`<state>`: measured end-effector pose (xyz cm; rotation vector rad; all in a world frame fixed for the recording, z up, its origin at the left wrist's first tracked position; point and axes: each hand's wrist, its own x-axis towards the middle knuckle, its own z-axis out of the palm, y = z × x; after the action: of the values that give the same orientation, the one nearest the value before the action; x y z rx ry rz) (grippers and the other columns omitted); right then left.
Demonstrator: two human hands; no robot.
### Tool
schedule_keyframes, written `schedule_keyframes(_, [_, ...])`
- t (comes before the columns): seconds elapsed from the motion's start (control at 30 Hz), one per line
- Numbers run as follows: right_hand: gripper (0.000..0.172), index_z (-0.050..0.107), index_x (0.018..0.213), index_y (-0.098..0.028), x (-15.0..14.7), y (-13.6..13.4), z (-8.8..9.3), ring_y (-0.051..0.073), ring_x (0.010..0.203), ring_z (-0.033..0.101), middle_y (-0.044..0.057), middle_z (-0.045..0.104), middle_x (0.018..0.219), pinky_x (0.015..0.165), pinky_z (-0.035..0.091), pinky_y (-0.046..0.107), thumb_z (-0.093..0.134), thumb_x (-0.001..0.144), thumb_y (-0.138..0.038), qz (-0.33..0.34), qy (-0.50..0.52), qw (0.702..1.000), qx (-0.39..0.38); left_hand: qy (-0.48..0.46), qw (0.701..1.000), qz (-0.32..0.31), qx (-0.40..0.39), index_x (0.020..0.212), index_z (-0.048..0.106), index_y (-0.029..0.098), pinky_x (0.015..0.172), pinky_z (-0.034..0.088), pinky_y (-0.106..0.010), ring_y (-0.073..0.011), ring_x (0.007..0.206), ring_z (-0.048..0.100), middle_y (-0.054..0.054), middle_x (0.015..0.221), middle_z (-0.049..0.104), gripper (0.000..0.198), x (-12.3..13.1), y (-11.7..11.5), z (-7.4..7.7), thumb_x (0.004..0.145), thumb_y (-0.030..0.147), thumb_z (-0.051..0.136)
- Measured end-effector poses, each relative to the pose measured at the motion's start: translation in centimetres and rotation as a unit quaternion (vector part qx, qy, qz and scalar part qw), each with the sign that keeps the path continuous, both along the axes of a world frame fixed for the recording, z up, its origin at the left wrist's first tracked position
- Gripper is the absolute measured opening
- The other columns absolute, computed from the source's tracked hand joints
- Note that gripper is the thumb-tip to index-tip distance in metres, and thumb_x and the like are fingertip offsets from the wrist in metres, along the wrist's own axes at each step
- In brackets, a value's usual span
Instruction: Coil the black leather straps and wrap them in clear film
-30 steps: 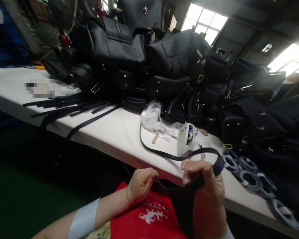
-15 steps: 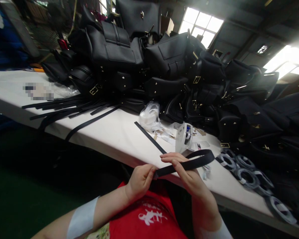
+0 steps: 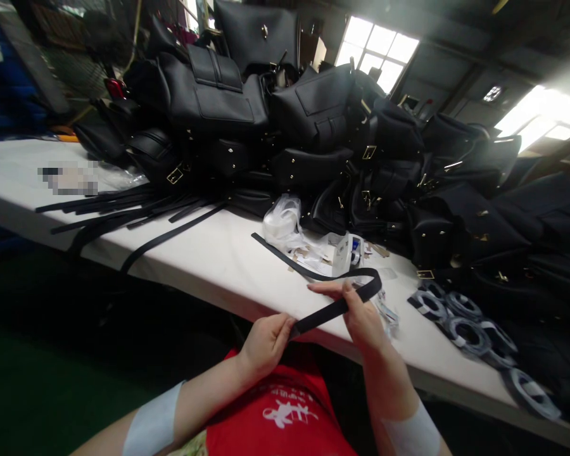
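Head view: a white bench (image 3: pixel 218 253), heaped along its far side with black bags (image 3: pixel 308 111). In front, a red garment (image 3: pixel 242 427). Toward the left end, black straps (image 3: pixel 140 209), some hanging over the front; at right, dark ring-shaped coils (image 3: pixel 479 348). Between, one held strap (image 3: pixel 323 316): gripped at its near end by the left hand (image 3: pixel 262 342), pinched farther along by the right hand (image 3: pixel 365 322), then looped back to a free end beside translucent plastic (image 3: pixel 284 225). Just behind the loop, a white plastic holder (image 3: pixel 341 254).

Passing room lies over the table (image 3: pixel 209 263) left of the held strap (image 3: pixel 320 316), but heaped bags (image 3: pixel 313 107) block beyond
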<state>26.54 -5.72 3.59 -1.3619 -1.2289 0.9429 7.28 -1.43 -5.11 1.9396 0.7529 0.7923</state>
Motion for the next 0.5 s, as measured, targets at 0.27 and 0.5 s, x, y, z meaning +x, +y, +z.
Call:
schedule_keyframes(0.27, [0.051, 0.073, 0.108, -0.021, -5.0, 0.5, -3.5, 0.026, 0.109, 0.065, 0.009, 0.072, 0.113, 0.102, 0.046, 0.045, 0.043, 0.094, -0.06, 0.129, 0.09, 0.983, -0.098, -0.069, 0.997, 0.022, 0.021, 0.073, 0.054, 0.018, 0.057, 0.037, -0.024, -0.0135, 0.058, 0.053, -0.002, 0.065, 0.058, 0.038, 0.0, -0.4, 0.0, 0.1, 0.031, 0.031])
schedule_keyframes(0.5, [0.043, 0.074, 0.104, -0.023, -0.8, 0.3, -0.6, 0.027, 0.105, 0.066, 0.009, 0.074, 0.105, 0.1, 0.047, 0.047, 0.043, 0.097, -0.052, 0.039, 0.096, 0.993, 0.058, 0.023, 0.999, -0.014, -0.033, 0.062, 0.043, 0.019, 0.049, 0.031, -0.023, -0.011, 0.05, 0.042, 0.002, 0.055, 0.046, 0.044, -0.8, -0.4, -1.8, 0.1, 0.037, 0.032])
